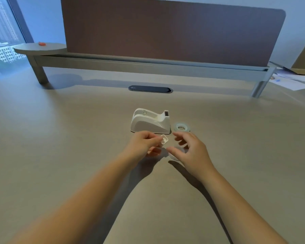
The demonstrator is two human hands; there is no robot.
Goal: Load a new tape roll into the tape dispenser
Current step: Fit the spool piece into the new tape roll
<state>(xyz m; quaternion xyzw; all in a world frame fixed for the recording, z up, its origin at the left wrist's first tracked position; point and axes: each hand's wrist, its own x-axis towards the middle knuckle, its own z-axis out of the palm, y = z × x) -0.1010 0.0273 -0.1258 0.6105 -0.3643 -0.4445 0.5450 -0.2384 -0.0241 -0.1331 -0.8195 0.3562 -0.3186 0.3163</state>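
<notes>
A white tape dispenser (151,122) stands on the beige desk (60,138), its roll bay empty and its cutter end pointing right. A pale green tape roll (181,127) lies flat just right of it. My left hand (143,145) pinches a small white plastic spindle (164,139) in front of the dispenser. My right hand (190,150) hovers beside it, fingers spread and curled, holding nothing. Under the right hand a clear ring-shaped piece (173,156) shows partly; what it is I cannot tell.
A brown divider panel (173,30) on a raised shelf (130,65) closes the back of the desk. A dark cable slot (150,89) sits behind the dispenser. Papers (292,81) lie at the far right. A window is at the left.
</notes>
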